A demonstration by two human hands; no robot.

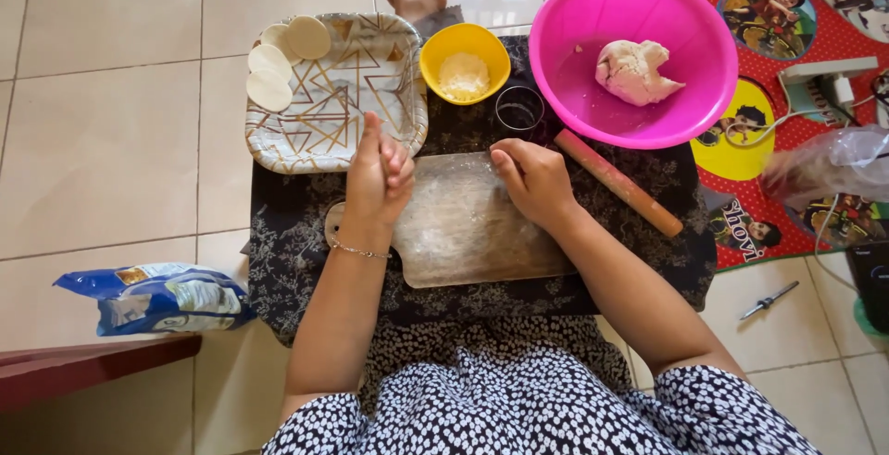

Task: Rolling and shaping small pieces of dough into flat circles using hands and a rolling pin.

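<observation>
The board (pixel 468 224) lies flat on a dark patterned cloth (pixel 296 233), dusted with flour and bare of dough. Both hands rest at its far edge.

Left hand (pixel 378 177): fingers curled inward, tips gathered at the board's left far corner. Whether a small piece of dough sits inside the curl cannot be told; nothing shows between the fingers.

Right hand (pixel 535 180): fingers bent down, tips touching the board's far edge. It grasps nothing visible.

Beyond the right fingertips, just past the board, stands a small dark glass (pixel 519 109). To the right of those fingers a rolling pin (pixel 619 183) lies aslant on the cloth, untouched. Farther beyond, a pink bowl (pixel 685 57) holds a lump of dough (pixel 634 72). A yellow bowl (pixel 435 52) of flour sits beyond the gap between the hands.

Beyond the left fingertips, a patterned tray (pixel 361 85) carries four pale cut discs (pixel 278 64) along its far left rim. A blue bag (pixel 157 299) lies on the floor tiles, well apart to the left.

Step in hand, as judged: the interval between pieces, with the board floured and no dough on it. The next move calls for a reach past the right fingers to the dough, then a grasp of the pin.
</observation>
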